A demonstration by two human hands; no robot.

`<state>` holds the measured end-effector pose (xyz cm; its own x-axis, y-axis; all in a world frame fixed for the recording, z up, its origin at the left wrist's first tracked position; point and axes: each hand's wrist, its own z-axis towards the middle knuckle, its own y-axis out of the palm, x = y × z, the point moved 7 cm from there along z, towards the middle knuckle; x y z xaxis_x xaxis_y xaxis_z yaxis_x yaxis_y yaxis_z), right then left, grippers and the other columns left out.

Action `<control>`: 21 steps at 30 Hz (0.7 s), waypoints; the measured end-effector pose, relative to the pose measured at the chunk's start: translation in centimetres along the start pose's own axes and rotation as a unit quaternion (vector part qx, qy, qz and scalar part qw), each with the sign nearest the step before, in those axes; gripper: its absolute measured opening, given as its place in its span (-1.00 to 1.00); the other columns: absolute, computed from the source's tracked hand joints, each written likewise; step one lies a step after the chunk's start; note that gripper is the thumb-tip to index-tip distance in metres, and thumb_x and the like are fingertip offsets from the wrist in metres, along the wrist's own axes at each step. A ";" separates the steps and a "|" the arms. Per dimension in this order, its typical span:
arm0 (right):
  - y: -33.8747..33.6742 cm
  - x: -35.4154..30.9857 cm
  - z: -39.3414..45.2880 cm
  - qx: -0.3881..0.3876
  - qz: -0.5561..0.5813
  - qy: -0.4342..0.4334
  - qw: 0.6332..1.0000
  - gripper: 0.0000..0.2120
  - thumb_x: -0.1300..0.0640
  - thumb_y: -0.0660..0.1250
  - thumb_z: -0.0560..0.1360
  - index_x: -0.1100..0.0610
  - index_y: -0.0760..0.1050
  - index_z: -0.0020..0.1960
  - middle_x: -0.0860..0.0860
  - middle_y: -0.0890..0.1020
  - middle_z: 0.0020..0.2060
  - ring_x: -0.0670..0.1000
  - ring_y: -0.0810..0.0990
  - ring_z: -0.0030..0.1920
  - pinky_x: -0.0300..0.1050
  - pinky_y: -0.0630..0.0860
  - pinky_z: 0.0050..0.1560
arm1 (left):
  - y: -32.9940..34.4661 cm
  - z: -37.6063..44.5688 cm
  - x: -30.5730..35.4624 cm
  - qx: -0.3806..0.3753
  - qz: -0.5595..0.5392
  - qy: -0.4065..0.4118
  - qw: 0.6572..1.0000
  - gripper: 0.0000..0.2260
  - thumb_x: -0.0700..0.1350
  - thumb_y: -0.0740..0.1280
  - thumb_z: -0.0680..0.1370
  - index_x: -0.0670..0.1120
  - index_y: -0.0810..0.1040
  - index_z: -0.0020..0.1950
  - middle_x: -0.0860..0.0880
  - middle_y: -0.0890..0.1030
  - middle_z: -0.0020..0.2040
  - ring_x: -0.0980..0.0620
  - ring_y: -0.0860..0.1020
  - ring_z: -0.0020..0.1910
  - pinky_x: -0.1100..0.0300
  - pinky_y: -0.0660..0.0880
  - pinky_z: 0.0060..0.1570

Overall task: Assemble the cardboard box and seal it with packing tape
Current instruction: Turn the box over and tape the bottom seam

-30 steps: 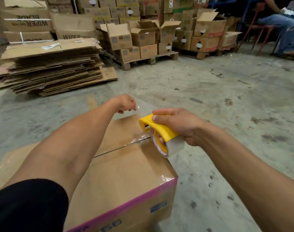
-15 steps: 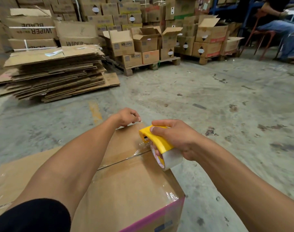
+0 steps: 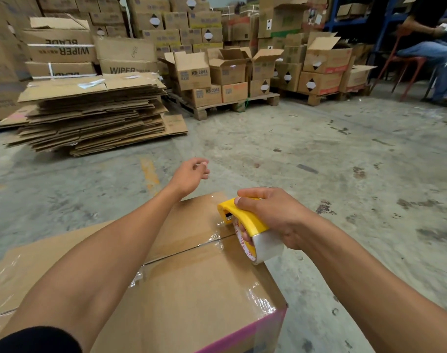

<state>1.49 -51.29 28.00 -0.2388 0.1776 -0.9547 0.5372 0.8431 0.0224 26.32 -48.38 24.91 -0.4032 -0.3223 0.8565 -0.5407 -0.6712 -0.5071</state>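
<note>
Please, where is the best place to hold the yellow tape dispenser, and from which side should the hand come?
Grip the yellow tape dispenser by its curved top band, coming from the right and above, as the right hand does now. The band arches over the tape roll, so the fingers can wrap over it. This probably keeps the front cutting edge facing the seam of the cardboard box, and the roll free to turn.

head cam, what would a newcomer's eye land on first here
The yellow tape dispenser in the right hand, pressed on the box at its centre seam near the far edge. The left hand hangs open just beyond that edge. Back left, a flat cardboard stack sits on the floor.
</note>
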 end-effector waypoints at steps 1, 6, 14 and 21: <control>0.0 0.0 0.0 0.001 -0.003 0.002 1.000 -0.60 0.20 0.38 0.54 0.16 0.43 0.36 0.23 0.60 -0.35 0.07 0.53 -0.62 -0.19 0.51 -0.56 | 0.3 -0.6 0.6 -0.031 -0.027 0.007 0.999 -0.65 0.02 0.10 0.67 -0.13 0.50 0.31 -0.15 0.64 0.11 -0.02 0.64 0.05 0.03 0.51 0.19; 0.0 -0.1 -0.1 0.006 -0.012 0.003 1.000 -0.60 0.20 0.38 0.54 0.15 0.43 0.36 0.26 0.60 -0.31 0.06 0.54 -0.62 -0.19 0.50 -0.56 | 2.9 -2.8 0.9 -0.209 0.008 -0.067 0.976 -0.28 0.36 -0.16 0.57 -0.07 0.56 0.29 -0.05 0.64 0.14 0.05 0.58 0.12 0.27 0.41 -0.01; -0.1 0.2 -0.2 0.015 -0.022 -0.003 1.000 -0.60 0.18 0.35 0.56 0.15 0.42 0.37 0.24 0.60 -0.35 0.07 0.53 -0.61 -0.18 0.54 -0.52 | 4.1 -3.6 1.4 -0.190 0.037 0.029 0.981 -0.28 0.37 -0.15 0.56 -0.05 0.54 0.34 -0.03 0.54 0.34 0.06 0.45 0.37 0.20 0.22 0.37; 0.1 0.0 -0.1 0.015 -0.041 -0.007 0.999 -0.70 0.21 0.32 0.57 0.21 0.49 0.29 0.20 0.57 -0.45 0.09 0.52 -0.60 -0.16 0.53 -0.50 | 5.7 -6.9 1.5 -0.239 -0.004 0.083 0.968 -0.41 0.18 -0.13 0.64 0.06 0.70 0.07 0.06 0.69 0.07 0.12 0.59 0.12 0.19 0.37 0.27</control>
<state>1.47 -51.14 28.02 -0.2727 0.1011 -0.9568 0.5397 0.8393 -0.0651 17.57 -48.09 22.70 -0.4882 -0.1806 0.8539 -0.8080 -0.2762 -0.5204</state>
